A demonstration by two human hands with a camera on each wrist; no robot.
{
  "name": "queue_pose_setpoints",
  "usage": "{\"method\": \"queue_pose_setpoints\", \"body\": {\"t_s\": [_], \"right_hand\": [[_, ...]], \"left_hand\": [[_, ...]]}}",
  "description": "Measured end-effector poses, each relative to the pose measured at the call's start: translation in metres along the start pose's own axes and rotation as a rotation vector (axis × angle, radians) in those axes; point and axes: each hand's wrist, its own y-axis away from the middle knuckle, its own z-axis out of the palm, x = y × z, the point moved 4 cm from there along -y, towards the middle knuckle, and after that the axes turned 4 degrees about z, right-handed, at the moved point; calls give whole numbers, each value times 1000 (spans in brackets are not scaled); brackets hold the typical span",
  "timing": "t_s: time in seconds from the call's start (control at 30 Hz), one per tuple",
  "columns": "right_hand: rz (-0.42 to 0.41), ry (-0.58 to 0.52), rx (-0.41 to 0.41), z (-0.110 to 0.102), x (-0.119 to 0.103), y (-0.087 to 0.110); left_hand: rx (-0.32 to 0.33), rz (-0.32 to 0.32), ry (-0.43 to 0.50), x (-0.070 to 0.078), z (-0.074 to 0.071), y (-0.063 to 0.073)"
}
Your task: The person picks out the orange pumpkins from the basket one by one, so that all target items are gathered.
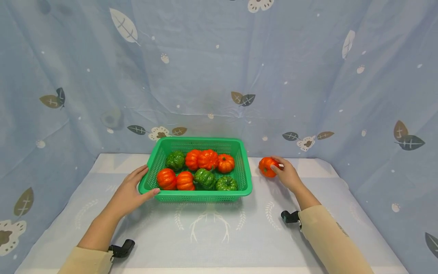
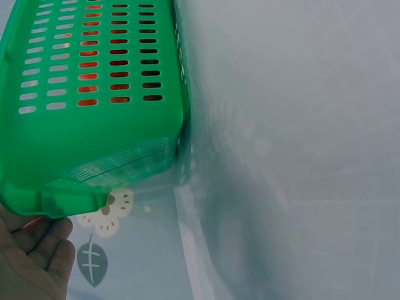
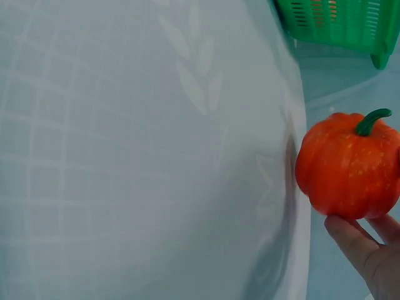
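A green plastic basket (image 1: 202, 193) with slotted sides stands at the middle back of the table. Several small orange and green pumpkins lie inside, among them a dark green pumpkin (image 1: 175, 160) and an orange pumpkin (image 1: 226, 163). My left hand (image 1: 130, 194) holds the basket's left front corner, thumb on the front rim and fingers along the left side. The left wrist view shows those fingers (image 2: 49, 247) against the rim. To the basket's right, my right hand (image 1: 288, 177) grips another orange pumpkin (image 1: 267, 167) from its right side; its green stem shows in the right wrist view.
A pale patterned cloth (image 1: 212, 243) covers the table. Blue curtains (image 1: 212, 76) with leaf prints hang close behind and on both sides. A black wrist device (image 1: 123, 249) sits at the left wrist, another black device (image 1: 290, 217) at the right.
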Motion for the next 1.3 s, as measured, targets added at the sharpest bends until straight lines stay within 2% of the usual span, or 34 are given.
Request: {"method": "queue_pose_setpoints", "body": {"t_s": [0.13, 0.27, 0.5, 0.73, 0.83, 0.97, 1.3], "right_hand": [[59, -50, -17, 2, 8, -5], [66, -39, -7, 1, 14, -8], [-51, 31, 30, -4, 8, -8], [-74, 112, -54, -10, 11, -8], [-60, 129, -78, -13, 15, -8], [-20, 111, -60, -17, 20, -9], [98, -37, -56, -12, 31, -16]], "left_hand": [[3, 0, 1, -1, 0, 0], [5, 0, 1, -1, 0, 0], [7, -2, -2, -1, 0, -1], [5, -3, -2, 0, 0, 0], [5, -3, 0, 0, 1, 0], [5, -7, -2, 0, 0, 0], [8, -6, 0, 0, 2, 0]]}}
